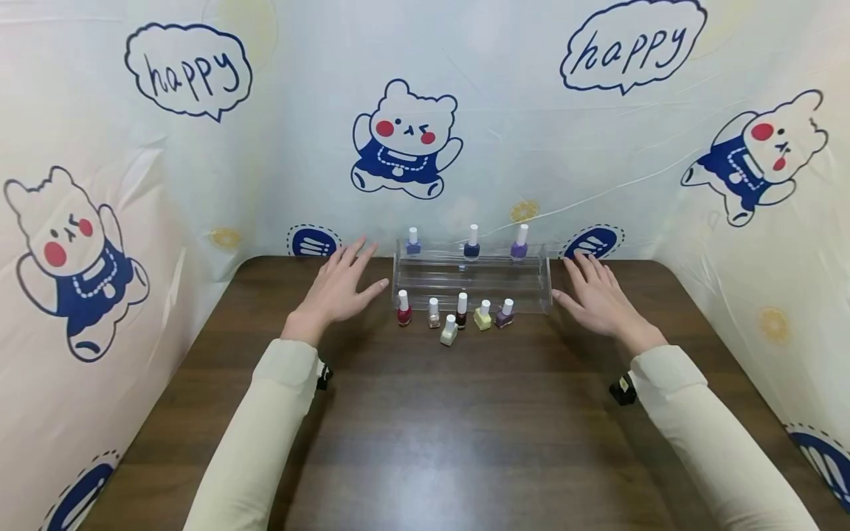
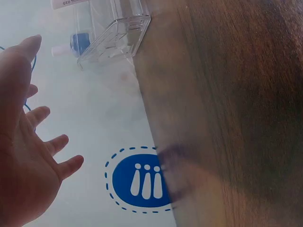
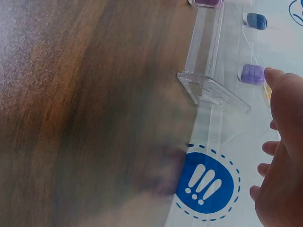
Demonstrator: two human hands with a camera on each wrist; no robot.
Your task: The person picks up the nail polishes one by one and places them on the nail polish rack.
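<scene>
A clear stepped display rack (image 1: 471, 284) stands at the back of the table. On its top tier are a light blue nail polish bottle (image 1: 413, 242), a dark blue one (image 1: 472, 243) and a purple one (image 1: 519, 243). In front stand several more bottles, among them a red one (image 1: 403, 310), a yellow one (image 1: 482, 316) and a pale one (image 1: 448, 331) nearest the front. My left hand (image 1: 340, 284) is beside the rack's left end, fingers spread, holding nothing. At the right end, my right hand (image 1: 598, 299) is likewise spread and holds nothing, its thumb close to the rack's side.
The brown wooden table (image 1: 425, 428) meets a printed cloth backdrop (image 1: 505, 147) behind the rack, with more cloth at both sides. A dark wrist device (image 1: 623, 389) shows under the right sleeve.
</scene>
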